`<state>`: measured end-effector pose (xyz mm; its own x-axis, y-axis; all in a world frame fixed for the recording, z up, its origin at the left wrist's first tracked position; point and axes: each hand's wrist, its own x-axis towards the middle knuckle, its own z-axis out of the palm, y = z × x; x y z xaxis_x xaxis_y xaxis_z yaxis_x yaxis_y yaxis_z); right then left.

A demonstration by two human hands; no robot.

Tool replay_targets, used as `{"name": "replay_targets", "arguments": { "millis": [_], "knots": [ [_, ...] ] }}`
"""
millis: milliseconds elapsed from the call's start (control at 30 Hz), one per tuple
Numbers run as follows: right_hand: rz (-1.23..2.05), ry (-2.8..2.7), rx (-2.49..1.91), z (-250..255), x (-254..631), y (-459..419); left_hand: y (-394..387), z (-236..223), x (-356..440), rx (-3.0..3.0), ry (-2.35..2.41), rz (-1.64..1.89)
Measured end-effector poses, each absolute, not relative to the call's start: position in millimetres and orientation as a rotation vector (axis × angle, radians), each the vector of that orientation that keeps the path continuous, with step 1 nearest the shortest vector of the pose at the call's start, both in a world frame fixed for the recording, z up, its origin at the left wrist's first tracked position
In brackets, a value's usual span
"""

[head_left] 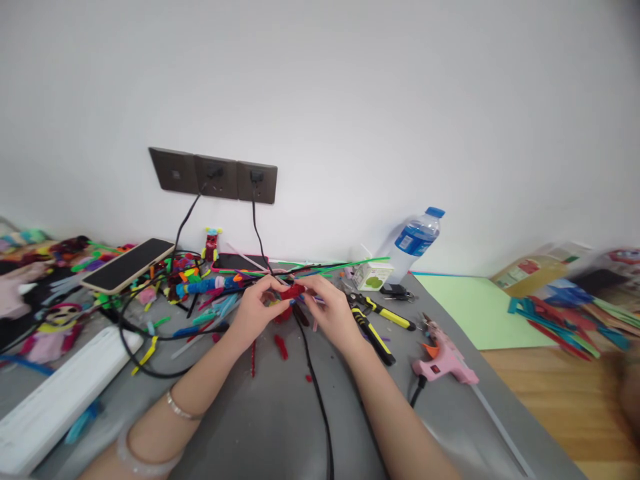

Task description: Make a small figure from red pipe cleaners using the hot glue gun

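Both my hands meet over the middle of the grey table [265,420]. Between them is a small fuzzy red piece that looks like pipe cleaner [293,291]. My left hand [260,310] pinches its left side with thumb and forefinger. The fingers of my right hand [327,310] close on it from the other side. Just below lie a loose red fuzzy piece [281,347] and a thin red strip [253,358]. More red material beneath my fingers is partly hidden.
Yellow-black pliers [373,333] and a pink glue gun [443,360] lie at right, near a tilted water bottle [415,243]. A black cable [313,373] crosses the table. A white power strip [65,403], phone [130,265] and coloured pipe cleaners [215,310] cover the left.
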<state>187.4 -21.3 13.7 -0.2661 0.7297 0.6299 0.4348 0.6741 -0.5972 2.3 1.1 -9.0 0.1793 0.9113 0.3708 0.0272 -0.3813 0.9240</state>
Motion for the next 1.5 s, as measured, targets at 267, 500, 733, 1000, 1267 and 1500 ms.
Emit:
{"name": "replay_targets", "arguments": {
  "millis": [267,500,733,1000,1267,1500],
  "knots": [
    [0.388,-1.824,-0.968,12,188,-21,0,-7,3,1.616,0.931,1.279],
    [0.465,-1.728,-0.978,11,186,-20,0,-8,4,1.64,0.941,1.316],
    [0.505,-1.727,-0.975,12,186,-18,-1,-6,3,1.683,0.968,1.3],
    [0.524,-1.725,-0.997,10,186,-19,-4,1,4,1.706,0.962,1.281],
    [0.478,-1.766,-0.997,12,184,-20,-5,0,4,1.688,0.953,1.27],
    [0.513,-1.778,-0.982,14,184,-21,-4,-1,4,1.697,0.997,1.294]
  ]
}}
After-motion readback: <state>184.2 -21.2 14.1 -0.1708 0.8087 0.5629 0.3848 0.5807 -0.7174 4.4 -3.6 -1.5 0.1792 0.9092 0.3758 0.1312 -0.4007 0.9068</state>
